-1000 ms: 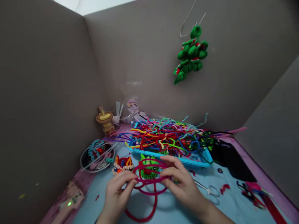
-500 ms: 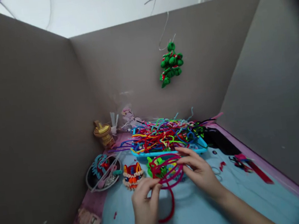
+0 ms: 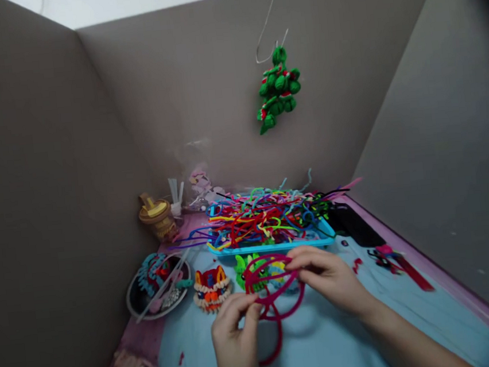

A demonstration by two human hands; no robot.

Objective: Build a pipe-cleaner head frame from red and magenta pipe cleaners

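Note:
A dark pink pipe cleaner (image 3: 292, 310), bent into several loose loops, hangs between my two hands above the blue cloth. My left hand (image 3: 236, 334) pinches the loops at their lower left between thumb and fingertips. On the upper right side, my right hand (image 3: 329, 276) closes thumb and fingers on the same loops. One long end curves down below my left hand. Behind the loops, partly covered, sits a green fuzzy figure (image 3: 242, 264). An orange, red and cream fuzzy figure (image 3: 212, 290) stands to the left of it.
A blue tray (image 3: 272, 248) heaped with colourful pipe cleaners stands at the back. A round bowl (image 3: 130, 307) with craft pieces is at the left, near a brown lidded cup (image 3: 159, 217). A black phone-like slab (image 3: 356, 224) lies right. A green ornament (image 3: 278, 88) hangs above.
The view has tilted down a little. My right hand has closed from spread fingers to a firmer pinch on the loops, while my left hand keeps its pinch.

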